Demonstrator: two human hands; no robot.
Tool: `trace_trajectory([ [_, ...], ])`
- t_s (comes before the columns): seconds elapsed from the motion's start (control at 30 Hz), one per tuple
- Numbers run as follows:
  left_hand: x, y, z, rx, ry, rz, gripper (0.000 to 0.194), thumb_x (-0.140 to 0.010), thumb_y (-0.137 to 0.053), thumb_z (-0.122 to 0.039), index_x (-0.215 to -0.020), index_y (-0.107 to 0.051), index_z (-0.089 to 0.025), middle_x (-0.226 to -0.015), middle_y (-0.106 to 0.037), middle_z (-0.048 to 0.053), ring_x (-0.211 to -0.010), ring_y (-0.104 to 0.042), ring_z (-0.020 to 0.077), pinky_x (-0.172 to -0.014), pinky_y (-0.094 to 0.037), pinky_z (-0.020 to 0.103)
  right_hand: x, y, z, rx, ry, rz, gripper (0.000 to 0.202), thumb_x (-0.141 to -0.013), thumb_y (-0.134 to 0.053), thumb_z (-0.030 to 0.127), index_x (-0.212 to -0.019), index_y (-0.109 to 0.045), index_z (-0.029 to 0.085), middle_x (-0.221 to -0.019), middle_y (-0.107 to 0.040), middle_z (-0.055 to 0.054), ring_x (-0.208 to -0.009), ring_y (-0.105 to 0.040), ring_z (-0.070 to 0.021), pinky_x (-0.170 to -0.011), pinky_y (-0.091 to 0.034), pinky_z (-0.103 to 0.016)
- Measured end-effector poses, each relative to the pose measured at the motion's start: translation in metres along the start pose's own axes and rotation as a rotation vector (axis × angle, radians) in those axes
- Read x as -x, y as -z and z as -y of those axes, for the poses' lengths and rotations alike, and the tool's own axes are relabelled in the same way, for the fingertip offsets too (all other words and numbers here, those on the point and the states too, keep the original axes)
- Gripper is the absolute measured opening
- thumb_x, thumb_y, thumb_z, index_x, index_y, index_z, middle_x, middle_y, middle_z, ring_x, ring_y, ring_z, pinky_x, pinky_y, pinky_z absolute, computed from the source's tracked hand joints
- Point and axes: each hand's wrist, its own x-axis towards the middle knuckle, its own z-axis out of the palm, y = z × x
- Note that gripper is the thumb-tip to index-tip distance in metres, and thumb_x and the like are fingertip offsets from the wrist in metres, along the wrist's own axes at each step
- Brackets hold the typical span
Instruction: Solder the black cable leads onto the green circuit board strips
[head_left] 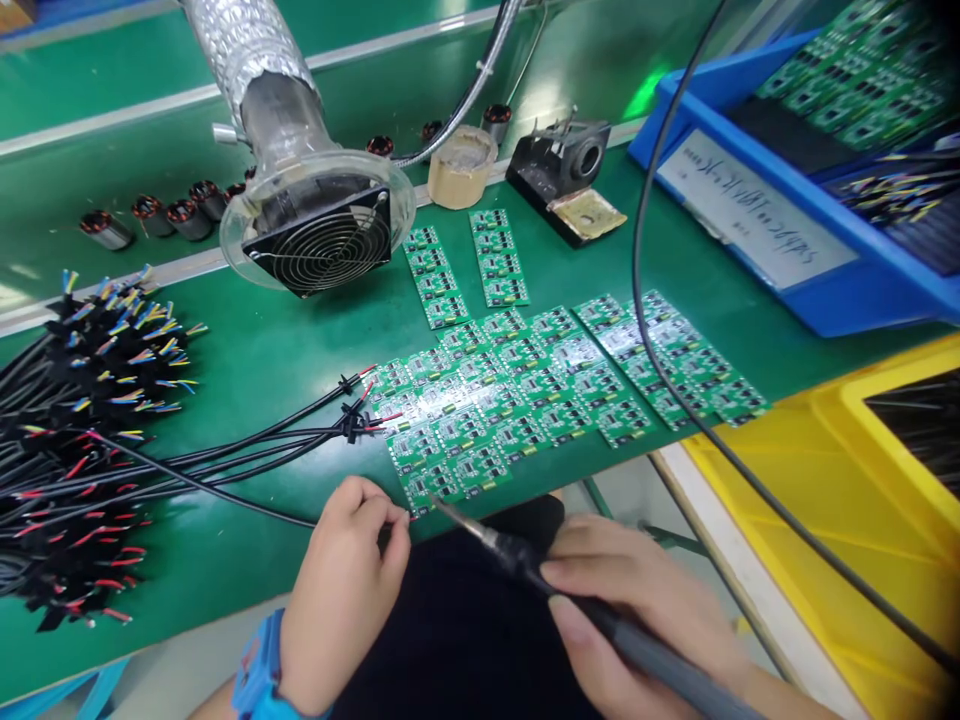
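Note:
My right hand [622, 590] grips a soldering iron [525, 562], its tip pointing up and left over the lower left corner of the green circuit boards [517, 425]. With fingers pinched, my left hand [352, 575] holds the end of a black cable [255, 508] at that same corner; the cable's tip is mostly hidden by the fingers. Several other black cables [277, 432] reach the boards' left edge, their red wire ends lying on it. Whether the iron's tip touches a board, I cannot tell.
Bundled cables [112, 380] lie at the left. A fume extractor [322, 240] hangs above the boards. Behind stand a tape roll [459, 170], a soldering iron stand [559, 165] and several motor stators [187, 218]. A blue bin [750, 220] and a yellow crate [795, 540] occupy the right.

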Motion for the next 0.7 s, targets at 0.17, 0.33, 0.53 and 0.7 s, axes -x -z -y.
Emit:
trace_trajectory([
  [0.17,-0.002,0.003,-0.002,-0.031,-0.002,-0.024,0.009,-0.08,-0.049,-0.015,-0.087,-0.052,-0.02,-0.088,-0.05,0.005,-0.082,-0.054,0.0191,-0.073,-0.049,0.035,-0.002,-0.001,-0.005,-0.055,-0.078,-0.054,0.029,-0.068,-0.052,0.005,-0.093,-0.054,0.02,-0.069,-0.061,-0.003,-0.058,-0.062,-0.0158,-0.051,-0.054,-0.027],
  [0.33,0.003,0.005,0.0,-0.12,-0.041,0.001,0.009,-0.084,-0.048,-0.018,-0.092,-0.052,-0.019,-0.091,-0.05,0.006,-0.082,-0.053,0.0191,-0.074,-0.049,0.036,0.0,-0.008,-0.007,-0.059,-0.112,-0.103,0.028,-0.071,-0.053,0.005,-0.093,-0.054,0.021,-0.071,-0.06,-0.003,-0.064,-0.062,-0.0173,-0.055,-0.053,-0.029],
  [0.53,-0.02,0.023,0.018,-0.332,-0.246,-0.339,0.019,-0.083,-0.057,-0.022,-0.101,-0.057,-0.019,-0.092,-0.055,0.007,-0.087,-0.053,0.0206,-0.078,-0.047,0.038,-0.001,-0.011,-0.008,-0.093,-0.142,-0.143,0.025,-0.072,-0.054,0.005,-0.093,-0.055,0.019,-0.074,-0.06,-0.004,-0.066,-0.061,-0.016,-0.057,-0.052,-0.028],
  [0.7,-0.045,0.033,0.032,-0.452,-0.398,-0.385,0.013,-0.082,-0.057,-0.018,-0.093,-0.062,-0.02,-0.102,-0.058,0.008,-0.104,-0.051,0.0257,-0.087,-0.043,0.043,-0.003,-0.015,-0.008,-0.107,-0.093,-0.146,0.027,-0.07,-0.053,0.003,-0.092,-0.055,0.019,-0.069,-0.06,-0.003,-0.062,-0.061,-0.0151,-0.055,-0.052,-0.027],
])
